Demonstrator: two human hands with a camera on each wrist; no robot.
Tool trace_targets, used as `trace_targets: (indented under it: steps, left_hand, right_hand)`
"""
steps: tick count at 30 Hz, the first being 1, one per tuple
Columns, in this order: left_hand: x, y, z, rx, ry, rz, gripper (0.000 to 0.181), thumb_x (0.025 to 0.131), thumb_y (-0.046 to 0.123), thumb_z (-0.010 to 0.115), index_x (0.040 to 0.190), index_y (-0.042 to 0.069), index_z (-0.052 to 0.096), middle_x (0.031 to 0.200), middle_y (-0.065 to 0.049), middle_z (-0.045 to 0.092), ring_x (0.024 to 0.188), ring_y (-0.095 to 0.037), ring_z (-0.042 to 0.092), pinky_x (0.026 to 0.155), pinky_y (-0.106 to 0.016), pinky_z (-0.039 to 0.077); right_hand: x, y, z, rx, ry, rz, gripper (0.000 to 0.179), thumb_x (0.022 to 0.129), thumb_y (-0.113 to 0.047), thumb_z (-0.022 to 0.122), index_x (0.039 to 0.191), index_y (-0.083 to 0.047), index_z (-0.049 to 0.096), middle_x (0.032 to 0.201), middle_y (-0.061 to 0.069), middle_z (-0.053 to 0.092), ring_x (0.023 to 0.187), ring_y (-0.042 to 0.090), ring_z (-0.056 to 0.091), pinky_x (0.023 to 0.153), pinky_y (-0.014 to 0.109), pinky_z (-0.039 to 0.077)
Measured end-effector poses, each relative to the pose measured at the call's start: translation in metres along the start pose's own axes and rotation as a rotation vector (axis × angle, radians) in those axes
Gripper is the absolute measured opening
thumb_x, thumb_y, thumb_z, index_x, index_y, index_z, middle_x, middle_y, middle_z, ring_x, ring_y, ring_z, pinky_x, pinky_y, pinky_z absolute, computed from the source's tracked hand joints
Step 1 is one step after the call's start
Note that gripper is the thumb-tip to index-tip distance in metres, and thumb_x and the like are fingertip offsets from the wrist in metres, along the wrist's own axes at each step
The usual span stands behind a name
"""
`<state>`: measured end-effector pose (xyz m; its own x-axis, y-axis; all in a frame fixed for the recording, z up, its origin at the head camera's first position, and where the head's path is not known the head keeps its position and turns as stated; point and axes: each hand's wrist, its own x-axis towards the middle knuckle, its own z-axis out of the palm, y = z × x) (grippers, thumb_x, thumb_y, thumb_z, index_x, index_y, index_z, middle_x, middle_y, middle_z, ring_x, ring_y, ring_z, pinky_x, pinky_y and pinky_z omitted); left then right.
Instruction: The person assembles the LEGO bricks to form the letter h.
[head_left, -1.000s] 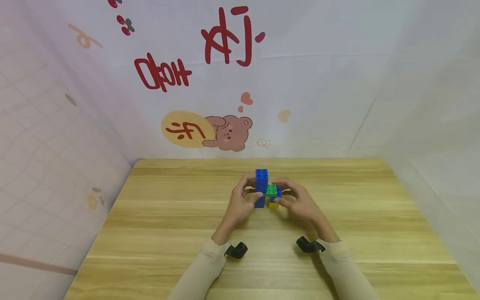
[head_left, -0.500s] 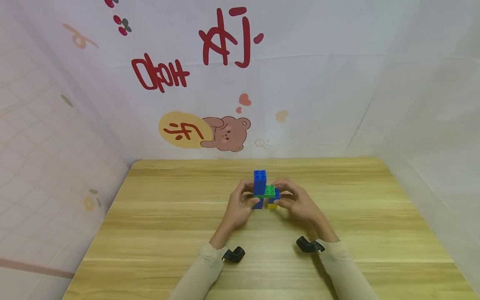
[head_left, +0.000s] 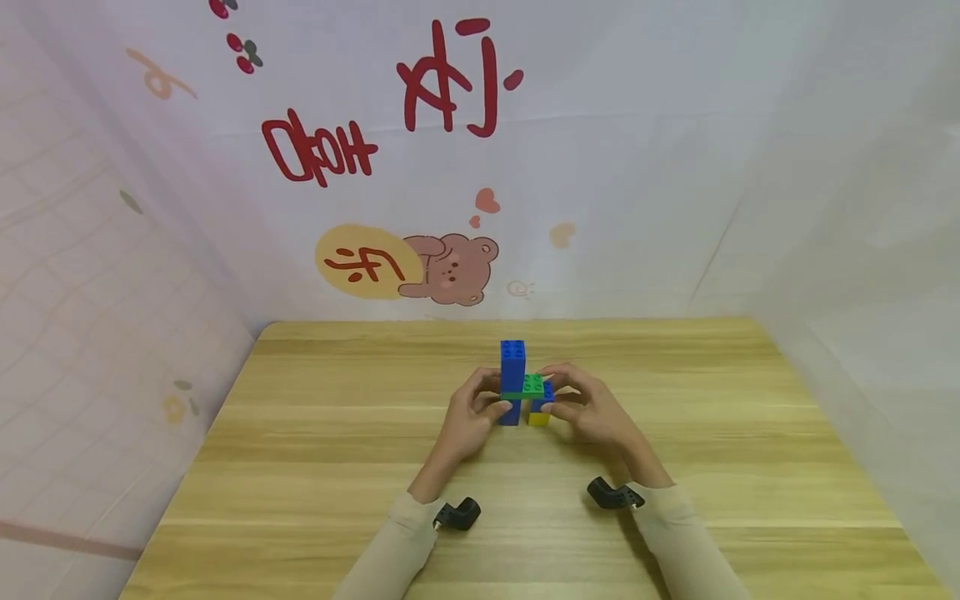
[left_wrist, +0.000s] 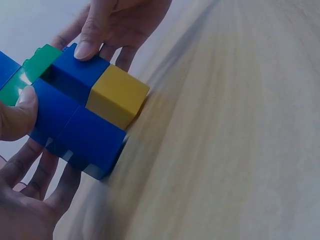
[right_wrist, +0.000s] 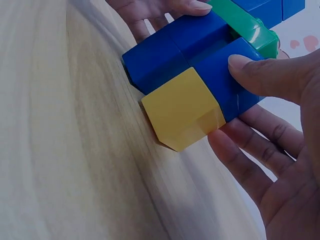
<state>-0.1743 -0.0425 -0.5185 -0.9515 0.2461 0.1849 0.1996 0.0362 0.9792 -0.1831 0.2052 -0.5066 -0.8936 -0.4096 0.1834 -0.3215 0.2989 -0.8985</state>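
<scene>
A toy building-block structure stands on the wooden table between my hands. Its left leg is a pair of stacked blue blocks (left_wrist: 70,120); the right leg has a yellow block (right_wrist: 182,110) under a blue block (right_wrist: 227,75). Across both legs lies a green block (head_left: 533,383), and a blue tower (head_left: 513,367) rises from the green block's left end. My left hand (head_left: 467,421) pinches the left leg just below the green block, thumb in front and fingers behind. With thumb and fingers, my right hand (head_left: 597,408) pinches the right leg's blue block.
The wooden table (head_left: 322,467) ends at a white cloth backdrop (head_left: 637,167) printed with red characters and a bear (head_left: 457,268). Cloth also hangs along both sides. A black wrist camera mount (head_left: 459,513) sits by the left cuff, another mount (head_left: 615,493) by the right.
The structure has shifted slightly left and nearer to me, both hands with it. My left thumb has slid down from the green block's level to the left leg.
</scene>
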Motion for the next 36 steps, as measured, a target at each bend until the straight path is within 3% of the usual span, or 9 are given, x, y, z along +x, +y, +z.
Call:
trace_targets:
  steps: [12,26,36]
  left_hand:
    - [-0.002,0.000,-0.008,0.004,-0.027,-0.034,0.049,0.093,-0.001,0.071,0.138,0.016,0.060,0.124,-0.015,0.066,0.118,-0.027,0.062,0.100,-0.029,0.058]
    - [0.001,0.001,-0.011,0.014,-0.009,-0.050,0.046,0.095,0.006,0.072,0.139,0.015,0.061,0.121,-0.015,0.068,0.118,-0.028,0.063,0.108,-0.046,0.055]
    - [0.002,0.001,-0.011,0.027,-0.012,-0.045,0.047,0.097,0.009,0.071,0.142,0.014,0.059,0.120,-0.014,0.069,0.117,-0.026,0.064,0.107,-0.040,0.056]
  right_hand:
    - [0.000,0.003,0.004,-0.015,-0.002,0.004,0.048,0.095,-0.018,0.075,0.139,-0.024,0.058,0.105,0.004,0.071,0.105,0.022,0.066,0.095,0.037,0.061]
    - [0.001,0.000,0.002,-0.020,-0.003,0.053,0.049,0.095,-0.021,0.075,0.139,-0.031,0.058,0.106,0.004,0.070,0.106,0.026,0.065,0.094,0.036,0.062]
    - [0.003,0.000,0.002,-0.013,-0.001,0.069,0.048,0.096,-0.020,0.074,0.139,-0.031,0.058,0.108,0.005,0.071,0.104,0.026,0.066,0.094,0.036,0.062]
